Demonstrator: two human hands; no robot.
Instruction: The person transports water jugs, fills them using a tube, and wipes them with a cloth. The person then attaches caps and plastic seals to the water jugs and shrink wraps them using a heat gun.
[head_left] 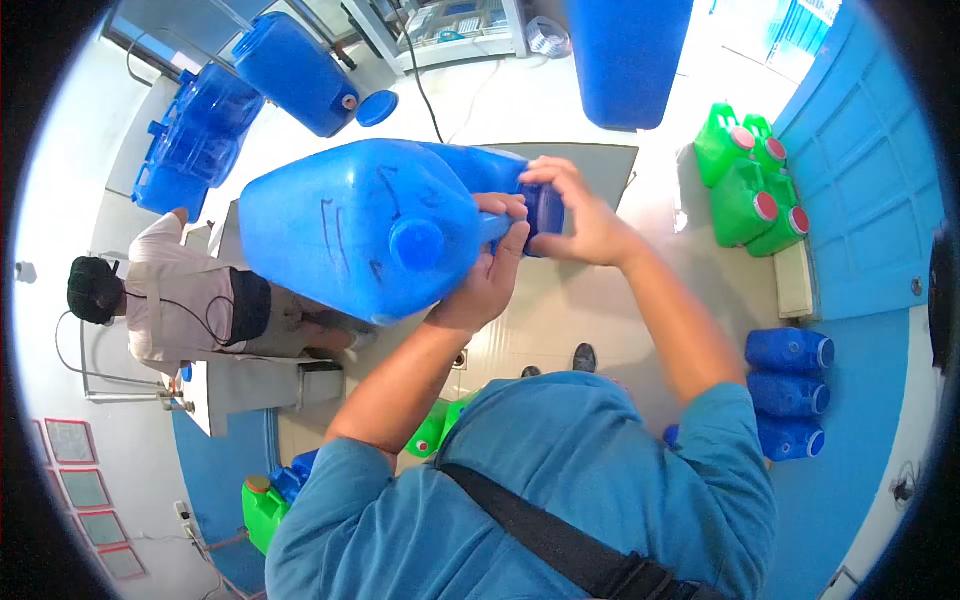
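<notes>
A large blue jerry can (330,225) with black handwritten marks lies tilted in front of me at table height. A small round blue cap (417,245) sits on the face turned towards me. My left hand (487,275) is closed around the can's handle (497,228). At the can's right end, my right hand (590,220) has its fingers curled around a wide dark blue screw cap (545,207). Whether that cap is seated on the neck is hidden by my fingers. A further blue surface shows behind the can's upper edge.
A person (190,290) works at a sink counter on the left. Blue containers (295,75) and a loose blue lid (377,108) stand at the back. A tall blue container (630,60) is beyond the table. Green jerry cans (740,200) and stacked blue ones (785,395) line the right.
</notes>
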